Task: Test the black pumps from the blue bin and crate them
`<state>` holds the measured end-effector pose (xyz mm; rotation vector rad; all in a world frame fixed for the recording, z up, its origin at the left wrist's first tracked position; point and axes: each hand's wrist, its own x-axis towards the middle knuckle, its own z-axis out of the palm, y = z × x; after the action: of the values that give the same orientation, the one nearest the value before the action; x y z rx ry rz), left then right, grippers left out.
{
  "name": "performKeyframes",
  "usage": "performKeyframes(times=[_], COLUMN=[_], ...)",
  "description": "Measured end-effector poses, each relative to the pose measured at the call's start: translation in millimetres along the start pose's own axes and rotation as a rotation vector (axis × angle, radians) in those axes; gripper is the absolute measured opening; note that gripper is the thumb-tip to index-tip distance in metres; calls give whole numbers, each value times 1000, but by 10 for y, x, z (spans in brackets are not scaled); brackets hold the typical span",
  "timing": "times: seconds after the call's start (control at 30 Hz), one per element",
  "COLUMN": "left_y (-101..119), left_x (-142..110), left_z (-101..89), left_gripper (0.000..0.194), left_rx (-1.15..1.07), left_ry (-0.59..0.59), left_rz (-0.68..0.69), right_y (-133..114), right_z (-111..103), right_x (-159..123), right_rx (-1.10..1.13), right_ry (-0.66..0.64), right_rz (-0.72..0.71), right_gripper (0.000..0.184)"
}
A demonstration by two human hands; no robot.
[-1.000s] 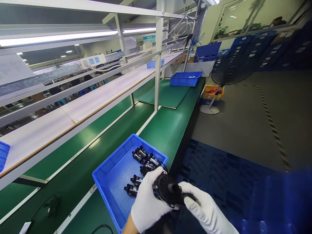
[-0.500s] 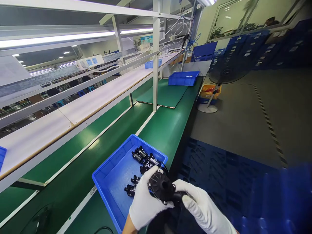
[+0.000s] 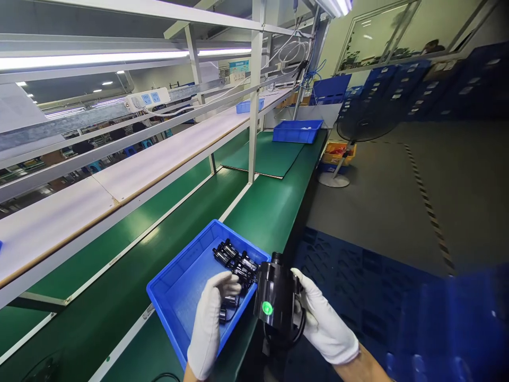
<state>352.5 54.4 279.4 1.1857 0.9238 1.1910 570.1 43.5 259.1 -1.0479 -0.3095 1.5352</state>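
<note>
My right hand (image 3: 324, 318), in a white glove, is closed around the side of a black pump (image 3: 274, 297). The pump has a cylindrical body, a threaded stub on top, a round green sticker and a looped black cable. It is held over the bench's front edge, beside a blue tray (image 3: 175, 260). My left hand (image 3: 212, 313), also gloved, is held above the tray with its fingers loosely bent and nothing in them. Several smaller black cylindrical parts (image 3: 234, 260) lie in the tray; the left hand and the pump hide some of them.
The green bench (image 3: 266, 207) runs away from me, with a white metal post (image 3: 253, 106) rising from it. Farther along stands another blue tray (image 3: 296, 131). A white shelf (image 3: 159, 159) is at left. On the floor at right stands a fan (image 3: 366, 119).
My left hand has let go of the pump and moved left over the tray. In my right hand the pump has been turned, so its side and green sticker now show.
</note>
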Motion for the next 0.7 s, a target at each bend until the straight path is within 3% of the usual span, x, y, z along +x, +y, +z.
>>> performKeyframes(times=[0.2, 0.3, 0.37, 0.47, 0.57, 0.63, 0.7], left_y=[-7, -24, -41, -112, -236, -315, -368], left_x=[-218, -175, -110, -32, 5, 20, 30], left_z=[340, 507, 536, 499, 490, 530, 596], left_gripper=[49, 84, 85, 62, 74, 70, 64], left_rx=[355, 296, 62, -414, -811, -1065, -1201], left_ry=[148, 165, 71, -159, -236, -238, -239], left_rz=[8, -75, -165, -301, -470, -514, -521], right_y=[-116, -131, -148, -238, -383, -447, -442], right_z=[197, 290, 315, 300, 251, 224, 218], right_x=[-135, -273, -358, -459, -526, -551, -552], right_rx=[-107, -376, -567, -672, -813, -946, -1094], right_ry=[-90, -200, -296, -422, -238, -56, 27], right_rz=[-34, -181, -319, -414, -500, -557, -591], right_gripper=[51, 58, 63, 62, 50, 42, 42])
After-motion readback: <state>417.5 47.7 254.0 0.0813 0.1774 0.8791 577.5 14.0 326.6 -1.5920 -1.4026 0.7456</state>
